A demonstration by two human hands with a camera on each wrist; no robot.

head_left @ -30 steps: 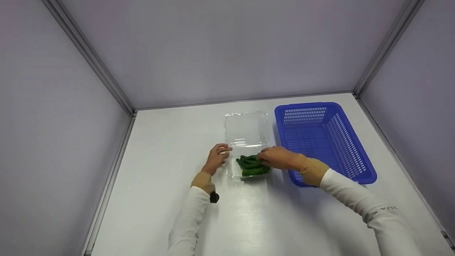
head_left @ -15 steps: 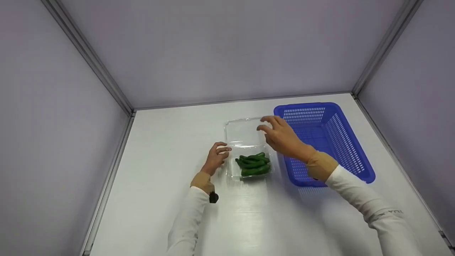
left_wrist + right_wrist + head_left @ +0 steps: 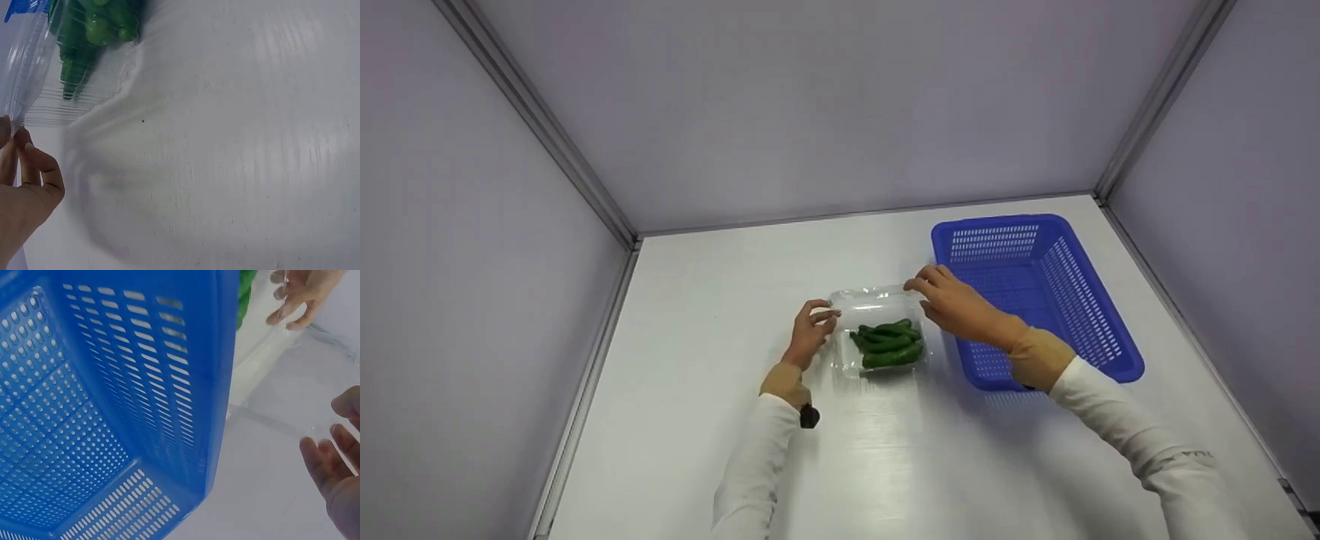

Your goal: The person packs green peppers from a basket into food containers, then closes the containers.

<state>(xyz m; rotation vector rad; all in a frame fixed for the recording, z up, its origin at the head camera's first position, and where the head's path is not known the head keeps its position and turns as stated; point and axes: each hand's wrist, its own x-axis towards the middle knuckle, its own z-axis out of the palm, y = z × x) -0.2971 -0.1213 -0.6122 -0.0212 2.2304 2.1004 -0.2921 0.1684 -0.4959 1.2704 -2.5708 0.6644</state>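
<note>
A clear plastic clamshell box (image 3: 846, 364) lies on the white table with several green peppers (image 3: 889, 345) inside. Its lid (image 3: 870, 295) stands tilted up at the far side. My left hand (image 3: 808, 331) is at the box's left side; in the left wrist view, thumb and fingertips pinch the clear plastic edge. My right hand (image 3: 960, 306) holds the lid's right corner with bent fingers, beside the blue basket. The right wrist view shows those fingers (image 3: 318, 464) at the lid's edge, partly cut off by the frame.
A blue perforated basket (image 3: 1110, 319) stands right of the box, under my right forearm. The white table (image 3: 720, 300) stretches to the left and front. Grey walls (image 3: 855, 112) close in the back and both sides.
My right hand has left the peppers, reached to the lid's far corner and drawn it up and toward me. The left hand stays nearly in place at the box's edge.
</note>
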